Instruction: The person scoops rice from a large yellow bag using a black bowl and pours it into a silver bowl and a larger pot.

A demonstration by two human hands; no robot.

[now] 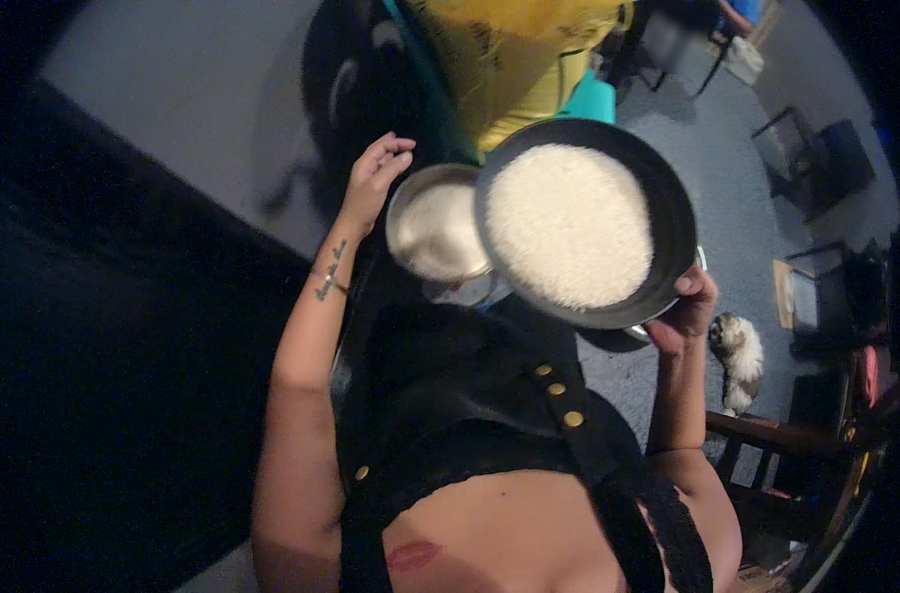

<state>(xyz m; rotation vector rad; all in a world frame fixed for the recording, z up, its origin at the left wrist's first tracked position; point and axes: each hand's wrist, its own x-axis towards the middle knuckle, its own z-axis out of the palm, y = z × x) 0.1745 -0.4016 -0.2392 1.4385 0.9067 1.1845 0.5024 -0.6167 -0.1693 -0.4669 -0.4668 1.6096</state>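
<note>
My right hand (pixel 691 304) grips the lower right rim of a round dark pan or bowl (pixel 668 200), its thumb over the edge. White grains that look like uncooked rice (pixel 568 222) cover much of its inside. To its left is a metal pot or bowl (pixel 439 222), partly overlapped by the dark vessel; its pale contents or bottom cannot be told apart. My left hand (pixel 376 178) is raised beside the metal vessel, fingers loosely bent, with nothing seen in it. Parts of a shiny metal rim (pixel 637 333) show beneath the dark vessel.
A large yellow sack or cover (pixel 524 74) stands ahead, beside a turquoise object (pixel 594 100). A brown and white dog (pixel 739 359) is on the floor at the right, near a wooden chair or railing (pixel 776 430). Another person's arm (pixel 735 18) shows at the top right, among dark chairs.
</note>
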